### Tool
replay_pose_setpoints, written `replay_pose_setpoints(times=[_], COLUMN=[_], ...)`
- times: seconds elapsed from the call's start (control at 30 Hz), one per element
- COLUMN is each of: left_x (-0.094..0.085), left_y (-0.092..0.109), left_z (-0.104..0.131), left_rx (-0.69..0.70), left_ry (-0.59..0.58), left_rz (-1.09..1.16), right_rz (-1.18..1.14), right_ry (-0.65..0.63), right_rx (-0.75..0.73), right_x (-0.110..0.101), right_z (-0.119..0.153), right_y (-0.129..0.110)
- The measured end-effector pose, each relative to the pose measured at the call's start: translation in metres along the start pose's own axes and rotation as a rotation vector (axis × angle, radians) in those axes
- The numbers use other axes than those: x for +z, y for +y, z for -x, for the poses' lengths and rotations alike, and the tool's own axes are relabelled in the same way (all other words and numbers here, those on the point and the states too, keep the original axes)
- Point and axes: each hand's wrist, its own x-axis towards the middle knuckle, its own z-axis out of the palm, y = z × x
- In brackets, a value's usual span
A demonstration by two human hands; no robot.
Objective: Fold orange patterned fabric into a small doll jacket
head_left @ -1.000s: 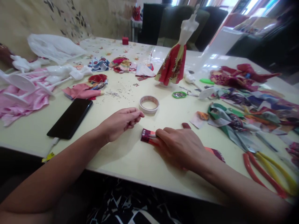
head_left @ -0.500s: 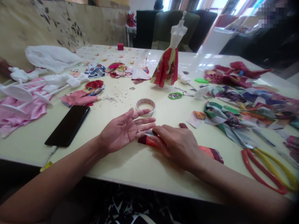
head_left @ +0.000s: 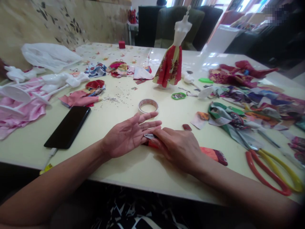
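My left hand (head_left: 127, 136) is palm up above the table's front part, its fingers apart, the lower ones meeting my right fingertips. My right hand (head_left: 179, 146) is palm down with its fingers pressed together on a small pale grey piece (head_left: 149, 136) at my left fingers. What that piece is cannot be made out. Under my right hand lies a red-orange cloth strip (head_left: 213, 155) with dark ends, mostly covered by the hand. A roll of tape (head_left: 148, 106) lies just behind my left fingertips. A small dark red piece (head_left: 187, 127) lies behind my right hand.
A black phone (head_left: 68, 127) with a cable lies left, near white mannequins (head_left: 53, 81) on pink cloth. A mannequin in a red skirt (head_left: 169, 68) stands behind. Scissors (head_left: 268, 171) and fabric scraps (head_left: 259, 95) are at the right; a green pin dish (head_left: 178, 95) is mid-table.
My left hand has moved slightly right, and its fingers now meet my right fingertips. My right fingers have shifted a little left. The dark red piece behind my right hand shows more fully.
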Motion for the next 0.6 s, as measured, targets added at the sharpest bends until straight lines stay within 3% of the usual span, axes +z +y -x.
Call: replay_pose_setpoints(times=[0.6], left_x=[-0.0048], left_y=[-0.0033], left_z=[0.0013], left_rx=[0.023], left_ry=[-0.066], left_rz=[-0.073], right_rz=[0.056], right_ry=[0.04], right_rx=[-0.044], right_x=[0.0008], right_z=[-0.0009], right_y=[-0.002])
